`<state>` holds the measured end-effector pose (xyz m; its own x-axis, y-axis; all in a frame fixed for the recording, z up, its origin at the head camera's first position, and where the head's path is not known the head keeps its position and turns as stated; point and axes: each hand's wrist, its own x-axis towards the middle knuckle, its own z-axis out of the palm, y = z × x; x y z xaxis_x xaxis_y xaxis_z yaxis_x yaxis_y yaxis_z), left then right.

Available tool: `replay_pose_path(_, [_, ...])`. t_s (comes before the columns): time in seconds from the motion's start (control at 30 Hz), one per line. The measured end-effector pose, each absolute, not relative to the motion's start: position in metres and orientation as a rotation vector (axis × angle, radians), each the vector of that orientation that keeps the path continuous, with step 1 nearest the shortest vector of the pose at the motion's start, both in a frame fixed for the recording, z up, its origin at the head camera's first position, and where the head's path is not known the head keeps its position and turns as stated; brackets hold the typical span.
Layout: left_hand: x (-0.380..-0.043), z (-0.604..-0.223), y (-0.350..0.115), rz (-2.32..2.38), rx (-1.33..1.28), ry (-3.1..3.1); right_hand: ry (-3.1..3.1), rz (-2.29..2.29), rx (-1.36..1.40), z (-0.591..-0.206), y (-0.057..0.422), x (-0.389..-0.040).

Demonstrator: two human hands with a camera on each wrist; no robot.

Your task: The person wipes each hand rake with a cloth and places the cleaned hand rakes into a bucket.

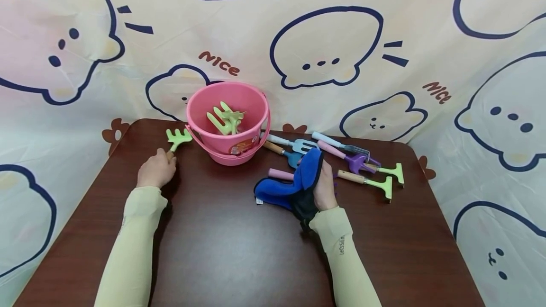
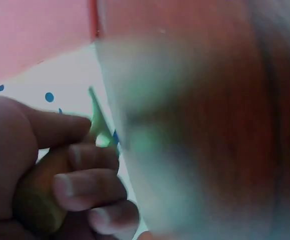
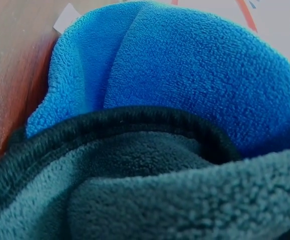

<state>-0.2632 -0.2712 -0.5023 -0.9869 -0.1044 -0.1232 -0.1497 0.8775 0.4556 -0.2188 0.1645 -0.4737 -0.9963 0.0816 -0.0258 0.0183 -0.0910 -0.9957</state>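
My left hand (image 1: 157, 168) grips the wooden handle of a small green toy rake (image 1: 178, 137), its tines pointing away from me. In the left wrist view the fingers curl round that handle (image 2: 39, 197). Just right of the rake stands a pink bucket (image 1: 209, 142) with green toy tools (image 1: 222, 121) inside. My right hand (image 1: 325, 187) holds a blue plush fabric piece (image 1: 309, 169) with black edging, folded and raised above the table; its exact kind is unclear. The same blue fabric (image 3: 200, 70) fills the right wrist view and hides the fingers there.
Around the right hand lie several toy garden tools: a light-blue fork (image 1: 304, 146), a blue shovel (image 1: 294, 159), a purple tool (image 1: 357, 162) and a green scraper-like tool (image 1: 386, 186). A patterned sheet (image 1: 239, 22) hangs behind the dark brown table (image 1: 230, 250).
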Motion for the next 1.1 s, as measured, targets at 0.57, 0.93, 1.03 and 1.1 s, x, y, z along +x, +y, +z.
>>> replay_pose_path(0.57, [-0.244,-0.450,-0.215,1.798,-0.059,3.248,-2.157,1.922,0.266,-0.470,0.163,-0.212])
replay_pose_path(0.93, [-0.209,-0.440,-0.132,1.631,0.667,3.037,-2.254,1.864,0.437,-0.465,0.156,-0.205])
replay_pose_path(1.03, [-0.200,-0.450,-0.109,1.491,0.787,3.047,-2.235,1.875,0.464,-0.465,0.151,-0.202])
replay_pose_path(1.1, [-0.195,-0.457,-0.096,1.380,0.847,3.023,-2.209,1.889,0.455,-0.464,0.148,-0.201])
